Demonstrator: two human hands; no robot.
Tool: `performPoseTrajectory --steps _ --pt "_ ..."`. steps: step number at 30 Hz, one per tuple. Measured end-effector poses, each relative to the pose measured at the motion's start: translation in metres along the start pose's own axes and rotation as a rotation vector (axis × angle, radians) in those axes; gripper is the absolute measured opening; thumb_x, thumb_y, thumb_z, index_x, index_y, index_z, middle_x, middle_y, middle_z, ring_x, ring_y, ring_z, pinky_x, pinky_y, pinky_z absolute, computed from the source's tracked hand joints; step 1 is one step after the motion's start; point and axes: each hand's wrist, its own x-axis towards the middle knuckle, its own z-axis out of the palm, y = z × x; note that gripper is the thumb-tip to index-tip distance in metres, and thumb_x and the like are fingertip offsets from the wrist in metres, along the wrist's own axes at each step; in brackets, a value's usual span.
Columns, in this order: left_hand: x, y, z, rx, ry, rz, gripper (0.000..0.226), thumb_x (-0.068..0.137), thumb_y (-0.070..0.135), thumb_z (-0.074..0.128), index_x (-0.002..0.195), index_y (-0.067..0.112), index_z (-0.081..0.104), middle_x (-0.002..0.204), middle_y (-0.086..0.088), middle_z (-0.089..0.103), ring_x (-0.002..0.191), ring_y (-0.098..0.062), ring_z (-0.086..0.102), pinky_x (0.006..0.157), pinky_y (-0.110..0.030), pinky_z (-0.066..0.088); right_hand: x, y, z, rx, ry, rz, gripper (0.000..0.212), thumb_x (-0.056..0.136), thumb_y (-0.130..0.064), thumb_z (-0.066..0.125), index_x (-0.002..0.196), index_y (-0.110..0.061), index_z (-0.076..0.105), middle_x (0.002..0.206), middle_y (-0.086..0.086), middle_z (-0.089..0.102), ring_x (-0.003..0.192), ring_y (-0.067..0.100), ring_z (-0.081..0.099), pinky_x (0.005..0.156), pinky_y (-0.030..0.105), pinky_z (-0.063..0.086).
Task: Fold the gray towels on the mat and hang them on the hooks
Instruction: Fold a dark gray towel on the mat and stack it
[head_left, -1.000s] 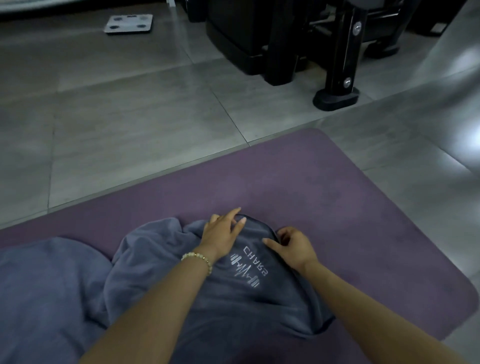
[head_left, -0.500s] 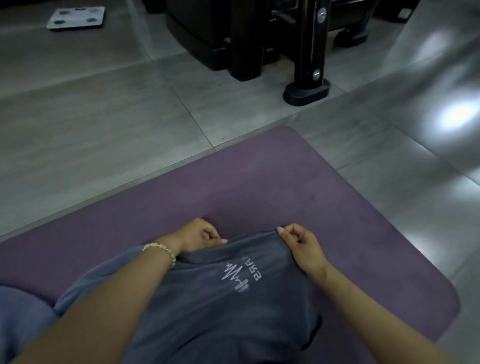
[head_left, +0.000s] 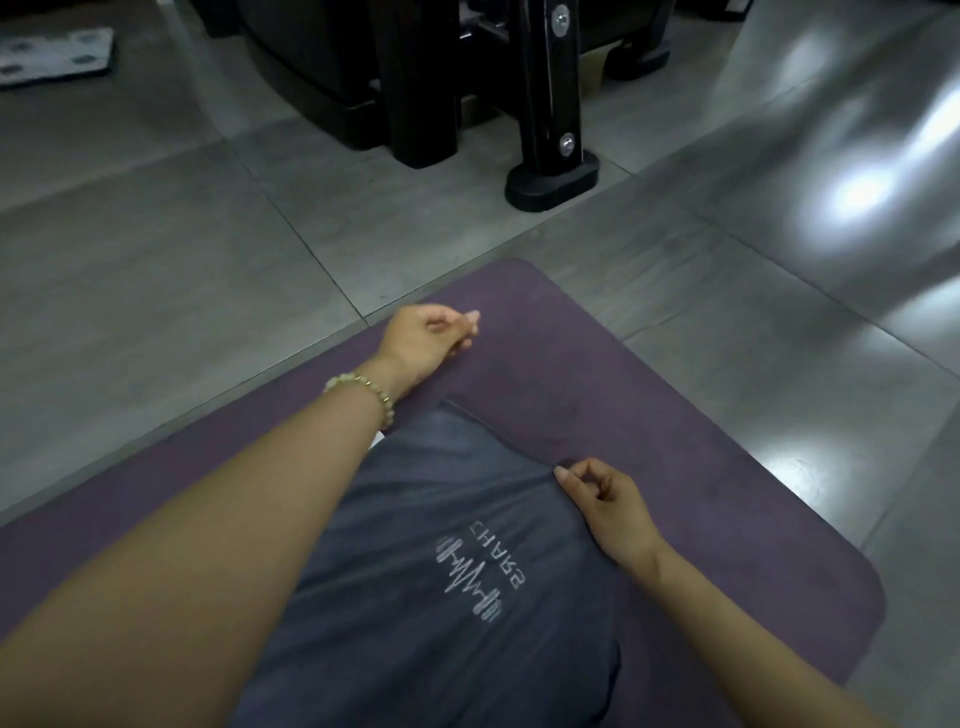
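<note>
A gray towel (head_left: 441, 597) with a white printed logo lies crumpled on the purple mat (head_left: 701, 441), spreading under both my forearms. My right hand (head_left: 608, 506) pinches the towel's far edge between thumb and forefinger. My left hand (head_left: 428, 338), with a bead bracelet on the wrist, hovers over bare mat just beyond the towel's far corner. Its fingers are curled with the tips together, and no cloth shows between them. No hooks are in view.
Gray floor tiles surround the mat. Black gym equipment with a rounded foot (head_left: 550, 179) stands just beyond the mat's far corner. A white bathroom scale (head_left: 52, 57) lies on the floor at the far left.
My left hand has moved from the towel's far edge forward and left, past the corner. The towel now lies flatter and more stretched. My right hand keeps its pinch.
</note>
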Motion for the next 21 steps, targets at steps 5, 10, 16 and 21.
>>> performPoseTrajectory --steps 5,10,16,21 --pt "-0.009 -0.054 0.008 0.425 -0.030 -0.196 0.041 0.088 0.045 0.061 0.106 0.008 0.061 0.100 0.000 0.058 0.095 -0.016 0.057 0.087 -0.023 0.043 -0.001 0.017 -0.009 -0.072 0.012 0.139 0.027 0.091 -0.020 0.063 0.067 -0.009 0.060 0.057 -0.004 0.056 0.048 -0.001 0.046 0.051 0.011 0.041" --pt "-0.037 -0.103 -0.011 0.410 0.009 -0.180 0.033 0.080 0.041 0.072 0.099 0.016 0.061 0.092 0.001 0.058 0.083 -0.013 0.054 0.077 -0.022 0.042 -0.008 0.016 -0.016 0.106 -0.104 0.224 0.016 0.084 -0.016 0.072 0.072 -0.007 0.068 0.062 0.000 0.069 0.056 0.005 0.063 0.054 0.016 0.050" --pt "-0.041 -0.090 -0.004 0.157 0.005 -0.207 0.027 0.090 0.033 0.062 0.070 0.015 0.060 0.063 -0.005 0.056 0.040 -0.005 0.056 0.037 -0.016 0.039 -0.012 0.019 -0.013 0.065 -0.064 0.190 0.025 0.088 -0.015 0.065 0.066 -0.005 0.062 0.057 0.002 0.059 0.052 0.009 0.051 0.051 0.018 0.044" --pt "0.011 -0.030 0.009 0.029 0.203 -0.004 0.030 0.092 0.021 0.061 0.064 0.015 0.051 0.055 -0.007 0.050 0.036 0.002 0.052 0.044 -0.013 0.044 -0.005 0.015 -0.014 0.173 -0.010 0.152 0.030 0.090 -0.016 0.063 0.061 -0.011 0.055 0.048 -0.005 0.052 0.046 0.003 0.046 0.049 0.017 0.043"
